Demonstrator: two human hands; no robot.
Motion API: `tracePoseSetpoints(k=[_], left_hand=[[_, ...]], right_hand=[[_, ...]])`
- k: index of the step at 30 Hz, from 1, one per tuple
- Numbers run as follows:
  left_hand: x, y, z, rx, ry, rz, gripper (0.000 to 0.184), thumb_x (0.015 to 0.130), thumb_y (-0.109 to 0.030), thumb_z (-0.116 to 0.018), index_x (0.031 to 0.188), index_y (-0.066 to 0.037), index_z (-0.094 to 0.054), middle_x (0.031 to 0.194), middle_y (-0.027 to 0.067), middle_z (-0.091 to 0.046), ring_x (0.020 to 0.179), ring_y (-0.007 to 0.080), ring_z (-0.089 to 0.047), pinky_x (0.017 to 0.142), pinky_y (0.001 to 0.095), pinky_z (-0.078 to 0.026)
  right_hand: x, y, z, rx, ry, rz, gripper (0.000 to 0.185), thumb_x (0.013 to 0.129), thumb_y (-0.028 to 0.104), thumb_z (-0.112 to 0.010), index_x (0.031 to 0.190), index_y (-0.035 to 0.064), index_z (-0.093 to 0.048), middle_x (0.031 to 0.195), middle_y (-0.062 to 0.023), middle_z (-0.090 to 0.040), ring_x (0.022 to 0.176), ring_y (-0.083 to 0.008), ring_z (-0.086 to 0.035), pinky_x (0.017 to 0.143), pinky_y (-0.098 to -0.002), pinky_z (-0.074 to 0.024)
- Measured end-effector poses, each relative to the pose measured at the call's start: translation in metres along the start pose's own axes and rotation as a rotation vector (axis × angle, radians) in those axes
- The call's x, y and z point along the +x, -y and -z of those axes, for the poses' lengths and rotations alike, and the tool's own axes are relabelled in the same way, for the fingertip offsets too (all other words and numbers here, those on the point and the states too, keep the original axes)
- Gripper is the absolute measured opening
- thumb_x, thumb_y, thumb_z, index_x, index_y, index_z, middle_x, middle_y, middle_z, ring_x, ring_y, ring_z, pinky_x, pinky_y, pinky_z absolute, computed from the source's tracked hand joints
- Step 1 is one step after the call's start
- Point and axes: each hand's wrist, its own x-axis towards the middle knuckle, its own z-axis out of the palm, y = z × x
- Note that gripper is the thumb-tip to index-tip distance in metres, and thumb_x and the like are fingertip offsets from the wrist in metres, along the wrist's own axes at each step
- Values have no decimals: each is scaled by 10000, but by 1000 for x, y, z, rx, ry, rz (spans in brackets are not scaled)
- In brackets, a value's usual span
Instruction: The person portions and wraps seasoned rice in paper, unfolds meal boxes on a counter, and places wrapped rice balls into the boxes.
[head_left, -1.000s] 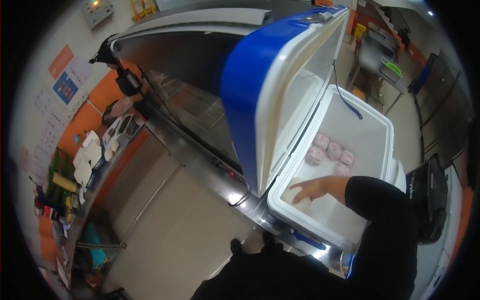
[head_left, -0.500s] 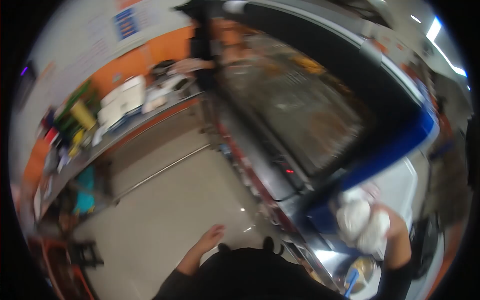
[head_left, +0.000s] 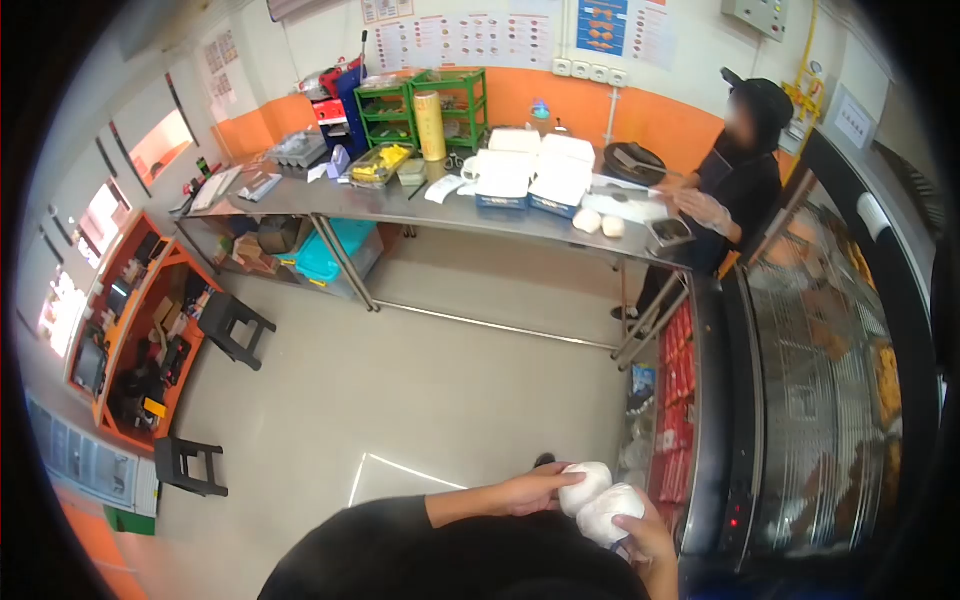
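Observation:
In front of my body, low in the view, I hold round white bundles that look wrapped in paper; what is inside is hidden. My left hand (head_left: 540,490) grips the left white bundle (head_left: 587,484), thumb on top. Closed round the right white bundle (head_left: 608,513) is my right hand (head_left: 650,532), its thumb across the front. The two bundles touch each other. Whether another lies underneath I cannot tell. Across the floor, two similar white bundles (head_left: 600,223) lie on the steel table (head_left: 420,205), near open white boxes (head_left: 535,160).
A co-worker (head_left: 745,160) in black stands at the table's right end, hands over it. To my right is a glass display cabinet (head_left: 810,380) with food on racks. Black stools (head_left: 190,465) stand at left beside an orange shelf unit (head_left: 150,330). Tiled floor (head_left: 400,390) lies between.
My view has swung from the display cabinet towards the steel table. The bundles, earlier in my right hand by the cabinet, are now before my body, and my left hand has taken hold too.

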Motion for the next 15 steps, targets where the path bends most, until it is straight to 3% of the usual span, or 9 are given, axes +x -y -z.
tracePoseSetpoints(k=[3,5,7,10,12,15], left_hand=[[6,-50,44,-210,34,-128,589,1001,-322,-560,1468,-57,-317,1439,100,-460,1301,224,-491,1083,404,-416],[15,-90,74,-284,-124,-286,539,1033,-324,-474,1465,-35,-331,1450,118,-456,1345,256,-452,1120,436,-376],[22,-131,115,-315,-182,-341,537,1018,-323,-516,1455,-60,-348,1413,98,-492,1329,249,-471,1108,433,-396],[20,-199,147,-309,-270,-483,545,1021,-349,-497,1457,-60,-346,1416,109,-489,1330,263,-471,1106,444,-396],[14,-243,155,-338,-395,-604,612,1003,-402,-514,1463,-37,-340,1452,122,-458,1346,290,-448,1150,466,-325],[4,-296,171,-295,-529,-718,637,991,-419,-530,1457,-25,-345,1439,134,-472,1338,294,-457,1146,463,-332]], right_hand=[[76,37,2,-22,91,-18,583,762,-9,-752,1278,33,-482,1137,-109,-612,1077,-235,-626,925,-395,-536],[136,65,17,-108,75,-33,558,803,15,-728,1296,28,-467,1155,-115,-610,1081,-242,-629,926,-405,-542],[200,97,18,-114,10,-19,487,859,47,-694,1288,28,-465,1154,-114,-606,1070,-242,-633,905,-398,-552],[304,147,2,-160,-25,65,360,953,160,-629,1250,30,-472,1136,-108,-596,1042,-238,-634,896,-404,-544],[377,183,-20,-117,32,119,381,986,277,-588,1256,29,-485,1144,-105,-603,1046,-241,-636,923,-417,-528],[469,239,-65,-16,176,110,492,1016,429,-492,1274,12,-520,1184,-115,-629,1088,-249,-634,958,-428,-508]])
